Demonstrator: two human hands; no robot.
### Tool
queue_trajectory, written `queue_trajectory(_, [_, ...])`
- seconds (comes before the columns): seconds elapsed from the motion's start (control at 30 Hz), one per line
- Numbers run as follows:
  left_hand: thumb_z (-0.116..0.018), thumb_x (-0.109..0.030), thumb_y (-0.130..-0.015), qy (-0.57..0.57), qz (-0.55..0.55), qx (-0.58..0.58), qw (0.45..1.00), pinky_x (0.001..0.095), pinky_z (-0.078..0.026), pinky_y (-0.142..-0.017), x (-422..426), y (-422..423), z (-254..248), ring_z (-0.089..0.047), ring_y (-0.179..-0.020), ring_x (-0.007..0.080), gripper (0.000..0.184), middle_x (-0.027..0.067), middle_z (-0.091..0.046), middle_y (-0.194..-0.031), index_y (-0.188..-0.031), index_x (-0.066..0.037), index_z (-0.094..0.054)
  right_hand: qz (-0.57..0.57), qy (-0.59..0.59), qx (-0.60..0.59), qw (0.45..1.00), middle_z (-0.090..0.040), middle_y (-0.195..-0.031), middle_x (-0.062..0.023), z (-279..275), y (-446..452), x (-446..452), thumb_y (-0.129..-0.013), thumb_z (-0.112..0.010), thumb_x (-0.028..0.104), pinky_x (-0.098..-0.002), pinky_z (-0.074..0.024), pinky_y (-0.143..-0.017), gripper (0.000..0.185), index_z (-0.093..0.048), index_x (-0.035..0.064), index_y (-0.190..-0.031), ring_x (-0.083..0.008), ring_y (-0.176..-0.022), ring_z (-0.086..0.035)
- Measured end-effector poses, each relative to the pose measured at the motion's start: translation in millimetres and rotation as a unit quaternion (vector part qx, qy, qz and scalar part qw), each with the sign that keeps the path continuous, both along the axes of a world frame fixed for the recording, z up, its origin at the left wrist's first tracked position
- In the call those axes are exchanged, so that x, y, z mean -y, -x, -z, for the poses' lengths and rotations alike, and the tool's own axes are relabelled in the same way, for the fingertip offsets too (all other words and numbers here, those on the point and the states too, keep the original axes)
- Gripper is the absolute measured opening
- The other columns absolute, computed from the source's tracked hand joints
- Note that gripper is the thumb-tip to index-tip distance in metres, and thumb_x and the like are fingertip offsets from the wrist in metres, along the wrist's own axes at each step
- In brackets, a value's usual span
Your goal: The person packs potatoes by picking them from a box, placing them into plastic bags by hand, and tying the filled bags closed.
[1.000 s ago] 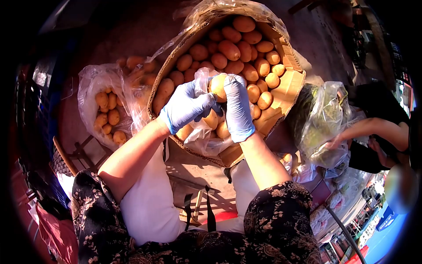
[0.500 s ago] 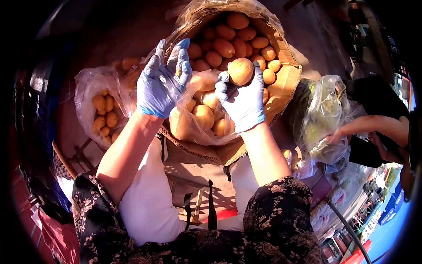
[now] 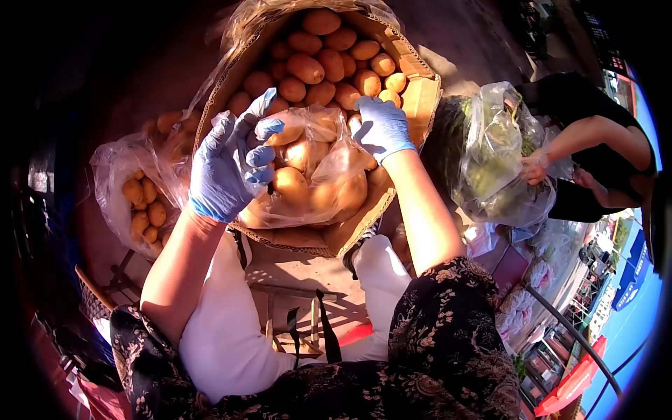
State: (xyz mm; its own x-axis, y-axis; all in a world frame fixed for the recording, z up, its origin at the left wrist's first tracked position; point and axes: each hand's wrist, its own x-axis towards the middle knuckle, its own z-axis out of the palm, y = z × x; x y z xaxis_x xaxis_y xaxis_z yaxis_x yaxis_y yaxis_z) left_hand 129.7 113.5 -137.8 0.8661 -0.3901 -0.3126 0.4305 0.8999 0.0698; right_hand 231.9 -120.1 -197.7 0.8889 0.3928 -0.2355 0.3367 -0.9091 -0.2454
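Note:
My left hand point(image 3: 227, 168), in a blue glove, is at the left side of a clear plastic bag point(image 3: 318, 213) of potatoes point(image 3: 291, 183). Its fingers are bent but apart, and no potato shows in them. Over the bag's upper right edge is my right hand point(image 3: 383, 131), also gloved, with its fingers curled downward. Whatever lies under those fingers is hidden. The bag rests on the near part of a large cardboard box point(image 3: 420, 98). More loose potatoes point(image 3: 306, 68) fill the box's far part.
At the left stands another clear bag point(image 3: 112, 175) with potatoes. On the right, a person's hand point(image 3: 535, 168) touches a plastic bag of green produce point(image 3: 486, 157). A small wooden frame point(image 3: 280, 318) is between my legs.
My right hand, which held up a potato, has dropped to the bag's edge; that potato no longer shows. My left hand's fingers have bent more. The view has shifted, moving the box up and left.

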Motion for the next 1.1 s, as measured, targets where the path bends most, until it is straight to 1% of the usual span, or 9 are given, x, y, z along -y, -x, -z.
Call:
queue_trajectory(0.03, [-0.04, -0.035, -0.095, -0.023, 0.007, -0.013, 1.0, 0.0208, -0.037, -0.05, 4.4, 0.3, -2.2, -0.042, -0.063, 0.009, 0.05, 0.0054, -0.055, -0.099, -0.139, -0.012, -0.032, -0.067, 0.219, -0.02, 0.973, -0.064, -0.097, -0.012, 1.5, -6.4, 10.1, -0.077, -0.057, 0.016, -0.0422, -0.0485, -0.074, 0.019, -0.064, 0.0075, -0.092, -0.0278, -0.094, -0.061])
queue_trajectory(0.13, [-0.044, -0.035, -0.093, -0.065, 0.045, -0.02, 0.997, 0.0211, -0.038, -0.053, 14.7, -0.7, -1.1, -0.042, -0.064, 0.0096, 0.053, 0.0058, -0.055, -0.102, -0.139, -0.01, -0.031, -0.054, 0.259, -0.039, 0.964, -0.062, -0.1, -0.0158, 62.0, -2.7, 39.9, -0.074, -0.058, 0.017, -0.0435, -0.0486, -0.078, 0.024, -0.063, 0.0068, -0.096, -0.0294, -0.099, -0.059])
queue_trajectory(0.23, [-0.042, -0.032, -0.093, -0.045, 0.075, 0.018, 0.996, 0.0254, -0.049, -0.064, 15.4, 2.5, 16.7, -0.054, -0.08, 0.0132, 0.049, 0.0101, -0.058, -0.11, -0.134, -0.005, -0.039, -0.115, 0.238, -0.123, 0.956, -0.063, -0.098, -0.0177, 46.4, -17.7, 37.4, -0.07, -0.064, 0.013, -0.0407, -0.0502, -0.078, 0.027, -0.062, 0.0046, -0.095, -0.0303, -0.094, -0.062])
queue_trajectory(0.33, [-0.043, -0.029, -0.094, -0.163, 0.122, 0.019, 0.979, 0.0242, -0.049, -0.071, 16.0, 1.0, 23.3, -0.055, -0.085, 0.0131, 0.043, 0.0098, -0.058, -0.111, -0.13, -0.005, -0.043, -0.024, -0.134, -0.228, 0.964, -0.058, -0.105, -0.014, -13.0, -9.3, 30.7, -0.059, -0.077, 0.012, -0.0328, -0.0458, -0.087, 0.05, -0.054, 0.0019, -0.102, -0.0259, -0.1, -0.057])
queue_trajectory(0.37, [-0.045, -0.029, -0.093, -0.236, 0.139, 0.026, 0.962, 0.0238, -0.049, -0.072, 18.7, 2.3, 24.6, -0.056, -0.085, 0.0133, 0.043, 0.0098, -0.058, -0.111, -0.13, -0.005, -0.044, 0.009, -0.303, -0.295, 0.906, -0.054, -0.113, -0.0114, -16.9, -5.1, 32.6, -0.058, -0.079, 0.012, -0.0307, -0.042, -0.092, 0.058, -0.049, 0.0033, -0.107, -0.0227, -0.106, -0.053])
queue_trajectory(0.47, [-0.053, -0.027, -0.091, -0.288, 0.154, 0.071, 0.942, 0.0262, -0.05, -0.071, 25.8, 7.4, 21.3, -0.059, -0.085, 0.0155, 0.048, 0.0095, -0.057, -0.112, -0.132, -0.005, -0.04, 0.004, -0.493, -0.357, 0.794, -0.051, -0.116, -0.0042, -46.4, 14.6, 6.4, -0.066, -0.08, 0.013, -0.0286, -0.039, -0.095, 0.055, -0.048, 0.0068, -0.112, -0.0156, -0.11, -0.047])
queue_trajectory(0.63, [-0.058, -0.03, -0.089, -0.334, 0.14, 0.099, 0.927, 0.0273, -0.052, -0.065, 27.1, 5.7, 9.8, -0.06, -0.081, 0.0132, 0.043, 0.0065, -0.062, -0.095, -0.122, -0.004, -0.05, -0.061, -0.461, -0.302, 0.832, -0.051, -0.112, -0.0075, -51.3, 18.5, -22.6, -0.063, -0.08, 0.012, -0.0298, -0.039, -0.096, 0.06, -0.046, 0.0048, -0.111, -0.0179, -0.108, -0.049])
queue_trajectory(0.87, [-0.049, -0.007, -0.085, -0.354, 0.16, 0.072, 0.919, 0.0255, -0.052, -0.061, 16.5, 4.9, 9.0, -0.061, -0.062, 0.0144, 0.02, 0.0109, -0.063, -0.07, -0.098, 0.004, -0.059, -0.153, -0.41, -0.197, 0.877, -0.048, -0.111, -0.0078, -55.8, 31.1, -32.7, -0.066, -0.08, 0.016, -0.031, -0.0401, -0.091, 0.065, -0.039, 0.0051, -0.116, -0.0187, -0.106, -0.048])
queue_trajectory(1.1, [-0.045, -0.003, -0.085, -0.374, 0.123, 0.061, 0.917, 0.0291, -0.052, -0.066, 13.6, 8.7, 14.5, -0.063, -0.068, 0.0175, 0.02, 0.0132, -0.064, -0.078, -0.099, 0.005, -0.056, -0.067, -0.489, -0.309, 0.813, -0.048, -0.112, -0.01, -52.1, 31.5, -38.8, -0.07, -0.078, 0.022, -0.0311, -0.0379, -0.094, 0.064, -0.04, 0.0025, -0.117, -0.0199, -0.108, -0.046])
